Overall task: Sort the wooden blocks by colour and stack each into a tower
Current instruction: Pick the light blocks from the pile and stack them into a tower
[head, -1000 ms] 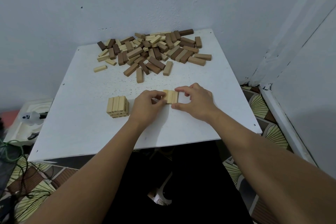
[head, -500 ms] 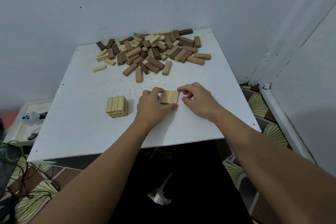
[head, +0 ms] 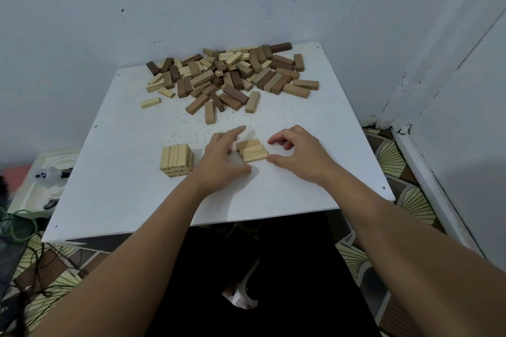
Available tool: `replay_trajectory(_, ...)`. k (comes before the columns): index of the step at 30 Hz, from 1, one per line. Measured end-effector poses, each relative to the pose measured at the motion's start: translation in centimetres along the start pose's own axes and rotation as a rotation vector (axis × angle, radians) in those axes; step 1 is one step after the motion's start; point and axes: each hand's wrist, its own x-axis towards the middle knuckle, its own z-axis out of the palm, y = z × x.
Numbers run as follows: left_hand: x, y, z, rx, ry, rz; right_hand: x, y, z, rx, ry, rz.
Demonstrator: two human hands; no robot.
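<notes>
A small group of tan blocks (head: pixel 253 150) lies crosswise on the white table (head: pixel 123 186), between my two hands. My left hand (head: pixel 223 157) rests against its left side with the forefinger stretched out, a little blurred. My right hand (head: pixel 297 152) touches the right end with thumb and curled fingers. Left of them stands a short tower of pale blocks (head: pixel 176 159), a few layers high. A mixed pile of pale, tan and dark brown blocks (head: pixel 232 76) covers the far part of the table.
The table stands in a corner, with a wall (head: pixel 246 3) behind the pile and another to the right. A single pale block (head: pixel 150 102) lies apart at the far left. On the floor at left are cables (head: pixel 24 227) and a white object (head: pixel 49 175).
The tan blocks have turned from pointing away from me to lying crosswise and slightly fanned. My left hand has opened and its forefinger now points forward; my right hand has shifted little.
</notes>
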Motion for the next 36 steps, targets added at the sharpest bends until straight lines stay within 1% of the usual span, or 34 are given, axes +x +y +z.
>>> replay_trajectory(4, -1.2, -0.7, 0.5, -0.048, 0.135, -0.006, 0.0, 0.0, -0.1, -0.009, -0.011, 0.003)
replay_trajectory(7, -1.1, -1.0, 0.5, -0.048, 0.181, -0.026, 0.0, -0.1, -0.1, -0.013, -0.026, 0.004)
replay_trajectory(21, -1.0, -0.8, 0.1, -0.121, 0.183, -0.028, 0.1, -0.4, 0.1, -0.033, -0.020, 0.012)
replay_trajectory(24, -1.2, -1.1, 0.5, -0.135, 0.244, -0.009, 0.1, -0.4, 0.1, -0.034, -0.013, 0.021)
replay_trajectory(26, -1.3, -1.3, 0.9, -0.116, 0.308, 0.001, 0.1, -0.4, 0.1, -0.037, -0.017, 0.023)
replay_trajectory(28, -1.2, -1.5, 1.2, -0.080, 0.332, 0.001, 0.1, -0.5, 0.1, -0.033, -0.023, 0.025)
replay_trajectory(30, -0.9, -1.5, 1.4, -0.059, 0.323, -0.006, 0.1, -0.5, 0.0, -0.031, -0.021, 0.022)
replay_trajectory(36, -0.9, -1.6, 1.2, -0.092, 0.290, -0.021, 0.2, -0.4, 0.2, -0.037, -0.020, 0.017)
